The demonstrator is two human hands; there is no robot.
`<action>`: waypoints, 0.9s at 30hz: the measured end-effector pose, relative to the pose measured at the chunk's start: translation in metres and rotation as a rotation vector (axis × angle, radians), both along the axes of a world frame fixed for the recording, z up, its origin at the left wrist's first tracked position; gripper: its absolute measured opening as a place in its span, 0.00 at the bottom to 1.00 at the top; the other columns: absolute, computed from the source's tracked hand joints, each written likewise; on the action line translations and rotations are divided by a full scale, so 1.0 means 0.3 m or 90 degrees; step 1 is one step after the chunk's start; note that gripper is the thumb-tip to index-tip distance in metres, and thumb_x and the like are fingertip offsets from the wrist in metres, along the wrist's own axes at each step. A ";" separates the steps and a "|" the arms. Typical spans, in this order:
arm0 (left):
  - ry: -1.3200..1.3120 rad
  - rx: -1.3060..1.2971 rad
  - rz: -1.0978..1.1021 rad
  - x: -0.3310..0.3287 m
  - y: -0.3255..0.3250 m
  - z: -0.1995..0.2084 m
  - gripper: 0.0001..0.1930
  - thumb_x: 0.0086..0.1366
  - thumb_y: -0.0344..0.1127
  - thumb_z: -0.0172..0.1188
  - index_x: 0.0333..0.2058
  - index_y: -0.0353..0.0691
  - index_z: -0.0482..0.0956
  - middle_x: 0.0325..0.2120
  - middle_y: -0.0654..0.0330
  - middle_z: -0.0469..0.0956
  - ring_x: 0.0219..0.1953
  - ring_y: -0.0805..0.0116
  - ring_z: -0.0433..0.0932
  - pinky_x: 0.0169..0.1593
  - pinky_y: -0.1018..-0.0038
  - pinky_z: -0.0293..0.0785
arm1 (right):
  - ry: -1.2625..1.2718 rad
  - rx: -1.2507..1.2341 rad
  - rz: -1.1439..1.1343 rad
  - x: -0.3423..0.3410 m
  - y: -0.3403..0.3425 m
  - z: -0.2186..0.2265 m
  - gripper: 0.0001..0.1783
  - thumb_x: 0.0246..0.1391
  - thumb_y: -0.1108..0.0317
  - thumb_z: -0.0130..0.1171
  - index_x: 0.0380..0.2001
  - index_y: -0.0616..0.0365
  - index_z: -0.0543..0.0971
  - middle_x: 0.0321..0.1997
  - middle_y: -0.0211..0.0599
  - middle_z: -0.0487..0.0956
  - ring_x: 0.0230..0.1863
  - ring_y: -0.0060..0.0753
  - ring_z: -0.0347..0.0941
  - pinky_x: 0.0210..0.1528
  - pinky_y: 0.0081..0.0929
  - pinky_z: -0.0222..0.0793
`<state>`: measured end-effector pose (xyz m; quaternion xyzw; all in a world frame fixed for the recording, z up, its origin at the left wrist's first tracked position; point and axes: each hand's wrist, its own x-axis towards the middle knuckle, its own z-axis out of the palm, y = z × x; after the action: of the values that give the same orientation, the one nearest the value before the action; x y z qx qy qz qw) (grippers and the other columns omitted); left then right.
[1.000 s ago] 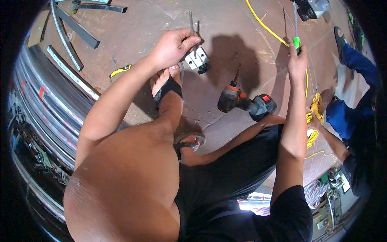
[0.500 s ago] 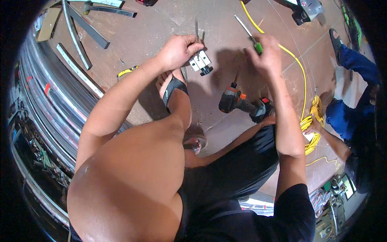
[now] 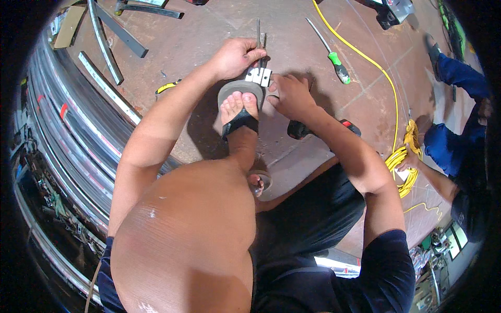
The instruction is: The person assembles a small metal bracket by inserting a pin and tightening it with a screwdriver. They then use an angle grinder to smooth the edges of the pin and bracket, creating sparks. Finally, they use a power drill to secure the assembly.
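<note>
My left hand (image 3: 239, 58) is closed, its thumb and fingers pinching the thin upright metal rods of a small white metal bracket (image 3: 258, 76). The bracket stands just beyond the toe of my sandal (image 3: 226, 95), which may hide its lower end. Close to the bracket's right side is my right hand (image 3: 293, 95), index finger and thumb apart, with nothing visible between them; I cannot tell whether the fingertip touches the bracket. A screwdriver (image 3: 338, 67) with a green and black handle lies on the floor to the right. Under my right forearm, a cordless drill (image 3: 298, 130) is mostly hidden.
A yellow cable (image 3: 383, 70) curves across the floor at right to a coil (image 3: 399, 161) held by another person's hand (image 3: 408, 158). Long metal profiles (image 3: 78, 130) are stacked at left. A yellow-black cutter (image 3: 167, 87) and loose metal bars (image 3: 120, 31) lie on the floor.
My right hand has let go of the screwdriver, now on the floor, and moved left to the bracket. My foot has shifted beside the bracket, and the drill is now largely covered by my arm.
</note>
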<state>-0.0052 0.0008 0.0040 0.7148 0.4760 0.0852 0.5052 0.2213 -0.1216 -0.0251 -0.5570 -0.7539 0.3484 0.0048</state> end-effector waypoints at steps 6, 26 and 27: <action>-0.013 -0.010 -0.009 -0.020 0.010 -0.043 0.19 0.79 0.47 0.66 0.36 0.36 0.89 0.24 0.57 0.84 0.27 0.68 0.79 0.35 0.64 0.76 | -0.023 -0.036 0.007 0.013 0.030 -0.003 0.24 0.61 0.56 0.71 0.58 0.51 0.82 0.54 0.33 0.89 0.63 0.50 0.81 0.64 0.69 0.67; -0.005 -0.110 -0.085 -0.008 0.068 -0.032 0.17 0.79 0.46 0.68 0.37 0.37 0.89 0.26 0.59 0.87 0.30 0.71 0.81 0.38 0.67 0.78 | 0.140 -0.084 -0.014 0.094 0.076 -0.034 0.24 0.58 0.62 0.77 0.57 0.50 0.82 0.48 0.33 0.90 0.56 0.50 0.85 0.61 0.62 0.72; -0.016 -0.111 -0.094 -0.006 0.069 -0.033 0.17 0.79 0.46 0.68 0.37 0.37 0.89 0.26 0.60 0.87 0.30 0.71 0.81 0.38 0.67 0.79 | 0.148 -0.095 -0.022 0.093 0.075 -0.041 0.24 0.58 0.62 0.76 0.56 0.50 0.82 0.48 0.34 0.90 0.56 0.49 0.85 0.61 0.62 0.72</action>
<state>-0.0071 0.0216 -0.0058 0.7005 0.4209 0.0152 0.5762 0.2492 -0.0992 -0.0374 -0.5245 -0.7103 0.4660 0.0569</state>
